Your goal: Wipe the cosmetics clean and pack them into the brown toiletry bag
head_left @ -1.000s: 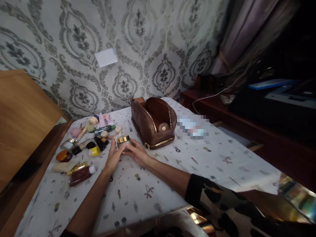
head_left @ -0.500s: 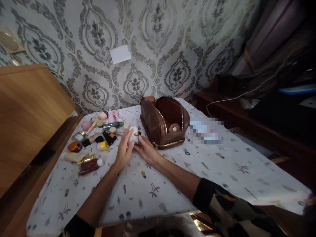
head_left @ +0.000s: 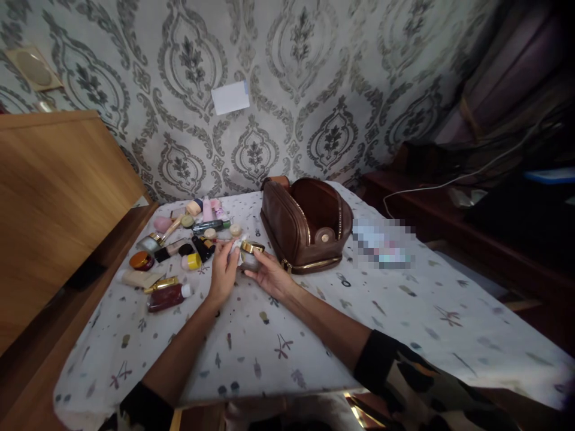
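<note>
My right hand grips a glass jar with a gold-rimmed dark lid, held just above the cloth. My left hand pinches a crumpled white tissue against the jar's left side. Close beyond my right hand stands a brown leather bag, its zipped top gaping open. Left of my hands lie several cosmetics, among them a dark red bottle with a white cap, a yellow-capped jar, an amber jar and a dark green tube.
A patterned white cloth covers the table. On its right side is a blurred-out item. A wooden panel rises at the left, a wallpapered wall stands behind, and a white cable runs at the right.
The jar has been turned so its gold rim and dark lid now show. The tissue has shifted to the jar's left side. The whole view has moved slightly.
</note>
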Motion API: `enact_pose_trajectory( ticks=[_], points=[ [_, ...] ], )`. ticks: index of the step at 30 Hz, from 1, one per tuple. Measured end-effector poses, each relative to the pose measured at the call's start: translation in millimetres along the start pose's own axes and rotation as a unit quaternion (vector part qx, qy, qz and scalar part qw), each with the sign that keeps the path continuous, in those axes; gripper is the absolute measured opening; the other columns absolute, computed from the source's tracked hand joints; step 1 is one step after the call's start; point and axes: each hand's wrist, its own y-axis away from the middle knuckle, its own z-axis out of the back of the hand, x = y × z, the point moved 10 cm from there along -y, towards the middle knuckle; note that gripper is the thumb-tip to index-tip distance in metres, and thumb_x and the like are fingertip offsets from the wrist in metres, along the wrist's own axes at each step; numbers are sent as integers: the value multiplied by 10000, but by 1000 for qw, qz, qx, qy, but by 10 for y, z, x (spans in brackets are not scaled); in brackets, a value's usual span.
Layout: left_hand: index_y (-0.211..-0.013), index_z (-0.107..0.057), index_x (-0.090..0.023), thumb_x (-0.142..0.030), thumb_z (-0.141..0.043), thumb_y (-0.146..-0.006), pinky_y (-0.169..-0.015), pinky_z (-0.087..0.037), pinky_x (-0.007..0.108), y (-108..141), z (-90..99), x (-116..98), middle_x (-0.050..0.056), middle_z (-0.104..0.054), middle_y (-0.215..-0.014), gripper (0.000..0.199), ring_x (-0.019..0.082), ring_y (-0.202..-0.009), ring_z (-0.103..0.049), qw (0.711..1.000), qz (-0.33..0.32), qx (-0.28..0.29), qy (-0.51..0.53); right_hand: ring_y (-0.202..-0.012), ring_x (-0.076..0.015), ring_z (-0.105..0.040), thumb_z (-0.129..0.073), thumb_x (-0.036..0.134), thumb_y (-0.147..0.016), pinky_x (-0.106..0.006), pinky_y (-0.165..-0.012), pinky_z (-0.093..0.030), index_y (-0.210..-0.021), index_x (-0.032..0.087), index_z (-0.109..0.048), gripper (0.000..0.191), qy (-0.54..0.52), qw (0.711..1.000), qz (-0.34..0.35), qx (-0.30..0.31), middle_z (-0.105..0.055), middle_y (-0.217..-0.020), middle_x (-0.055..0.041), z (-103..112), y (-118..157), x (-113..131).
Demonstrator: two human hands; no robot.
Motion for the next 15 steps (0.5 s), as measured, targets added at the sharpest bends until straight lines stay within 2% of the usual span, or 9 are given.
enact_pose_trajectory(
  ticks=[4,7,11,15],
  points=[
    [-983,-660,-200,-409,-588,-870,-843,-457,299,-61,128,189,43,-625,-948,249,195,-919,-585,997,53,-32,39,-819,-150,-699,-813,348,-718,-208,-593,-559,-992,182,-678,348,2,1000,-10,13,-737,-989,-31,-30,9,-19],
    [-882,-597,-204,-393,-641,-809,-696,-430,250,-90,249,305,-5,-578,-806,208,155,-758,-547,991,87,-72,73,-818,-159,-712,-808,352,-727,-206,-586,-548,-1030,179,-675,373,8,1000,-18,17,-741,-989,-43,-45,18,-36],
    [-814,-564,-210,-362,-665,-770,-676,-398,242,-131,409,248,-29,-538,-753,187,142,-714,-507,989,68,-117,60,-806,-170,-718,-807,362,-732,-211,-566,-533,-1043,192,-653,387,4,1000,-4,13,-741,-999,-43,-40,9,-10],
    [-785,-561,-210,-334,-661,-770,-688,-395,244,-142,486,149,-22,-531,-774,160,147,-741,-509,990,37,-131,30,-800,-183,-726,-799,372,-743,-210,-549,-525,-1026,199,-628,374,-6,1000,2,7,-741,-993,-40,-27,-11,10]
  ],
)
